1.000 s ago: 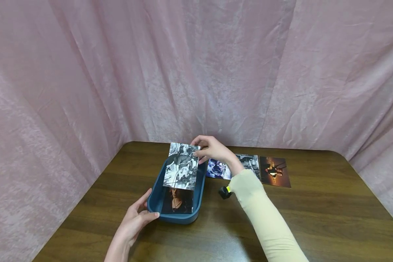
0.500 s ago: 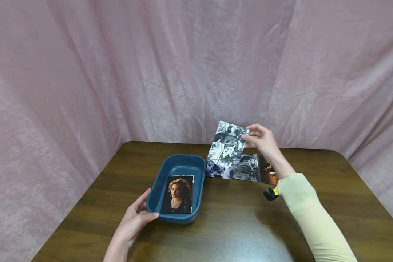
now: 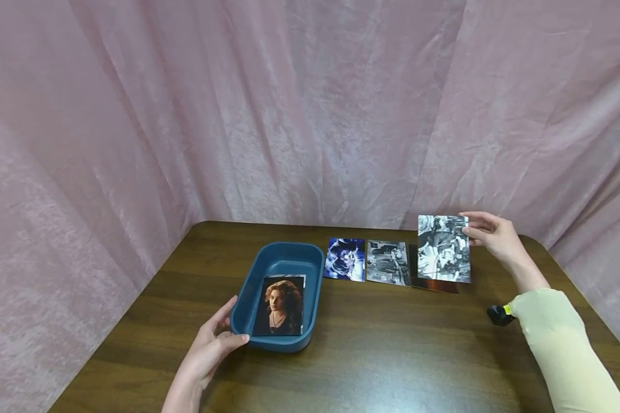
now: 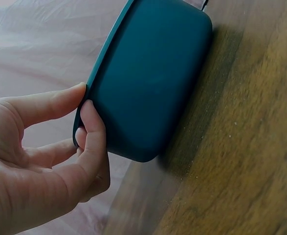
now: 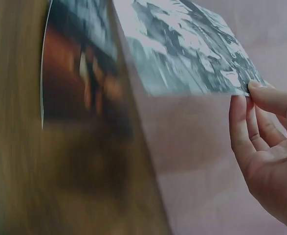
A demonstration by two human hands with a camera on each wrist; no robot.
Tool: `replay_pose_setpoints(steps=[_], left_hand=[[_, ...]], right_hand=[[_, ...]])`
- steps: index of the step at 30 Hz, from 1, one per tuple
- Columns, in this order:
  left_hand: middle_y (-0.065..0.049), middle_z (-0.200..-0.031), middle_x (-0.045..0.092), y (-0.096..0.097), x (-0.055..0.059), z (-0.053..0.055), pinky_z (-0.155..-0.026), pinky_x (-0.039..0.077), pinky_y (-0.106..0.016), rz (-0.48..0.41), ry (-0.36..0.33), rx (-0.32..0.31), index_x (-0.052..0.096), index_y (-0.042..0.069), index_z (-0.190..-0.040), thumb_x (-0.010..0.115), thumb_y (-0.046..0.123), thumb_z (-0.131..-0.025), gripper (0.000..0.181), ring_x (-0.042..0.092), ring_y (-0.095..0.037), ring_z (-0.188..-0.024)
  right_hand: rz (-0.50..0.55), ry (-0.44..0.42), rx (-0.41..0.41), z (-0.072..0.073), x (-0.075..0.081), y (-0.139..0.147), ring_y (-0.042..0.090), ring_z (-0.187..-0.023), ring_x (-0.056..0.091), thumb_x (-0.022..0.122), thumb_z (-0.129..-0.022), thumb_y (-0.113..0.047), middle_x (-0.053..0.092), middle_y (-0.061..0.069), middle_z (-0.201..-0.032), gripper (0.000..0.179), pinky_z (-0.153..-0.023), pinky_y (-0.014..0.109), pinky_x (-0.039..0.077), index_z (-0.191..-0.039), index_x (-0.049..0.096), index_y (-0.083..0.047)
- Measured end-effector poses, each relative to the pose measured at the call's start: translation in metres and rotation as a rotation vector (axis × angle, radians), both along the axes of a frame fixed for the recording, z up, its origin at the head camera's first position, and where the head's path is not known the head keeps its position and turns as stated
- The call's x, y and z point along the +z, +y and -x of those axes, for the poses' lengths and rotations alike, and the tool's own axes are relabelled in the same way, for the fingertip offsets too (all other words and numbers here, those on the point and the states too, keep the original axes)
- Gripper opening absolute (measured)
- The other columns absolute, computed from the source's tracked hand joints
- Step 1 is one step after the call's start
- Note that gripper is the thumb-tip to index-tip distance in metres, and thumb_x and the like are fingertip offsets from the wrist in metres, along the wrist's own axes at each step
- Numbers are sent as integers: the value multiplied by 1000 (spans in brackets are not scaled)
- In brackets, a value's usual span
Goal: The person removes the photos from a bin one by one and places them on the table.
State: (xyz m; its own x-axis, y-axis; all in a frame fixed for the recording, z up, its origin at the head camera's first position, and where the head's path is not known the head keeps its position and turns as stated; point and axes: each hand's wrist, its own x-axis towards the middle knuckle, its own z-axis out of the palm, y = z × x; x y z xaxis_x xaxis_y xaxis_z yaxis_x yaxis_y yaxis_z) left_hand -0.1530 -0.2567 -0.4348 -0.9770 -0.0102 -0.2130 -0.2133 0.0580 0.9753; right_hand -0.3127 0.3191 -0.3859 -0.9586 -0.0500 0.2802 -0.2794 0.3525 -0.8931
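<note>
My left hand [image 3: 209, 350] pinches the near left corner of a blue plastic tray [image 3: 312, 307], thumb on top of the rim and fingers beneath it, as the left wrist view shows. In the tray lies a photo card of a person with long wavy hair [image 3: 279, 307], with a pale edge of another card peeking out under it. Between thumb and fingers my right hand [image 3: 496, 238] holds a black-and-white photo card [image 3: 444, 249] by its right edge. That card hovers over the orange-brown photo card [image 5: 79, 83] and hides most of it in the head view.
A blue-violet photo card [image 3: 345, 259] and a grey photo card [image 3: 387, 263] lie in a row along the back of the wooden table [image 3: 382, 350], right of the tray. A pink curtain [image 3: 310, 115] hangs behind. A black wrist device [image 3: 500, 315] sticks out from the right sleeve.
My right hand has carried the black-and-white card from above the tray rightward, past the blue-violet and grey cards. The left hand and the tray have stayed almost still.
</note>
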Motion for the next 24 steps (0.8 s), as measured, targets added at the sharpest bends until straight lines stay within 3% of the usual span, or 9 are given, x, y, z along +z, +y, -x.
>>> replay_pose_setpoints(steps=[7,13,16,20,24], left_hand=[[-12,-114,39,-1,-1,-1,-79,51,-24,8,-17,12,29,14,-156,67,-5,-81,85,57,-16,-92],[-12,-115,39,-1,-1,0,-80,51,-24,11,-20,9,29,15,-156,67,-4,-82,85,57,-15,-92],[-12,-114,39,-1,-1,1,-80,51,-24,11,-19,9,29,15,-156,66,-4,-82,85,57,-15,-91],[-12,-116,40,-1,-1,1,-81,51,-24,14,-21,2,28,15,-156,66,-3,-82,85,57,-15,-92],[-12,-116,40,-1,0,2,-81,51,-23,14,-19,-2,28,15,-156,66,-3,-83,85,57,-15,-93]], right_hand=[[-105,-43,-120,-10,-24,53,-10,-77,62,64,-96,-17,63,-30,-89,42,-64,17,53,-137,58,-13],[-66,-40,-140,-12,-45,78,-10,-72,60,64,-94,-8,66,-29,-82,31,-60,16,51,-118,68,-26],[-114,-54,-183,-11,-55,83,-10,-72,59,64,-94,-9,64,-30,-81,28,-60,16,51,-121,67,-18],[-289,-45,-283,-9,-68,82,-13,-70,55,65,-94,-14,58,-31,-79,37,-61,16,48,-128,61,0],[-387,-57,-360,-8,-78,78,-19,-69,48,67,-94,-20,54,-36,-77,41,-64,15,41,-128,61,2]])
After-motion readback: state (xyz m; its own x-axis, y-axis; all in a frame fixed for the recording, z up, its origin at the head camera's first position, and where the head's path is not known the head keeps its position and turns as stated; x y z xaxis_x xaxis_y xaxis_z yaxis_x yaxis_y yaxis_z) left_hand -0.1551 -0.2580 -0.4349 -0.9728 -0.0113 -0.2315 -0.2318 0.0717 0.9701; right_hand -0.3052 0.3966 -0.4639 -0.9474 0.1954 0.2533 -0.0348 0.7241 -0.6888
